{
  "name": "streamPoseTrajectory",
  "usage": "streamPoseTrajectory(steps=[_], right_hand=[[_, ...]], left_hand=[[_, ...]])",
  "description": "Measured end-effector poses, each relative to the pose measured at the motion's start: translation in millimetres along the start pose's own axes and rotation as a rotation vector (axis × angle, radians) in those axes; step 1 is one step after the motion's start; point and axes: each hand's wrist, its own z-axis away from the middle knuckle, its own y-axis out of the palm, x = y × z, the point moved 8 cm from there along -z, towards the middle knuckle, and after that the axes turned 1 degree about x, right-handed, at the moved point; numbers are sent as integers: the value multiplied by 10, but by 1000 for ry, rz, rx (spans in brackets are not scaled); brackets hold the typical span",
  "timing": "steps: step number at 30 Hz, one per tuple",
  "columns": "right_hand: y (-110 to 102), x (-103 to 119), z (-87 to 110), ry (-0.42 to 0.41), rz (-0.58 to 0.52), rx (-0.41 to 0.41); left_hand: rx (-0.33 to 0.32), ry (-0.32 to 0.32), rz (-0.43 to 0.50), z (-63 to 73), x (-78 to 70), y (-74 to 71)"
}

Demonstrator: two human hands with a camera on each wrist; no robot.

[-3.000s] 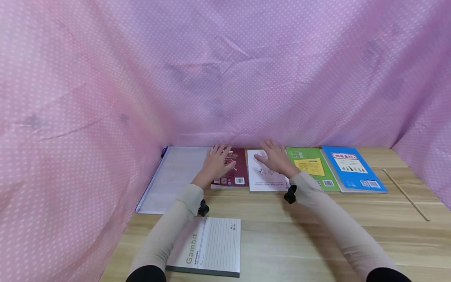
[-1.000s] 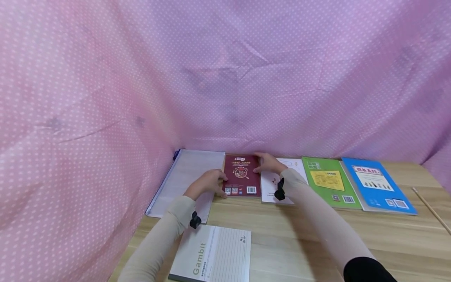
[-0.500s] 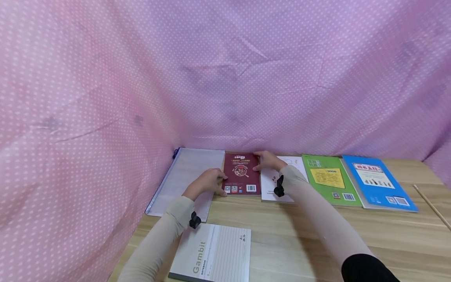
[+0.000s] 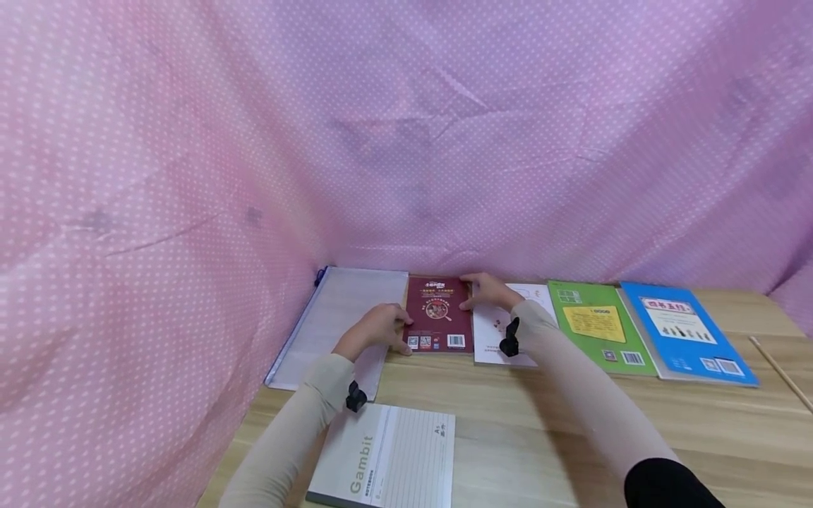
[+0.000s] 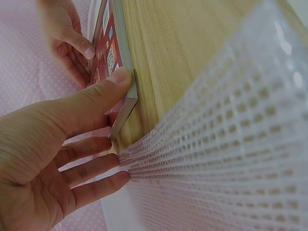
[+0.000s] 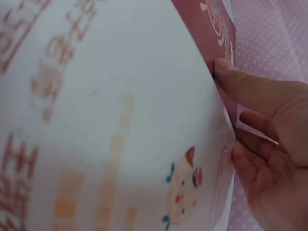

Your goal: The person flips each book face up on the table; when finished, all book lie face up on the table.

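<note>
We see the maroon book (image 4: pixel 438 314) on the counter (image 4: pixel 508 430), long axis twelve to six, at two o'clock from the left hand (image 4: pixel 373 329) and eight from the right hand (image 4: pixel 489 291), both hands' fingers pinching it, neither nearer

Table (image 4: pixel 502 441) free right of notebook (image 4: pixel 387 455); curtain (image 4: pixel 406 141) blocks behind 4 books (image 4: pixel 587 346).

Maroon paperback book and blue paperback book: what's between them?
The head view shows a white paperback book, partly hidden by the right hand, beside the maroon book, and a green paperback book beside the blue book.
</note>
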Motion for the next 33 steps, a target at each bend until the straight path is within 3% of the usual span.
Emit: streamPoseTrajectory(steps=[6, 13, 33], right_hand=[[-23, -36, -13, -15, -50, -23], [-3, -51, -37, 3, -66, 5], [-16, -66, -66, 29, -64, 20]], left_hand=[[2, -13, -10, -2, 11, 5], [10, -49, 13, -2, 34, 23], [8, -45, 33, -20, 27, 16]])
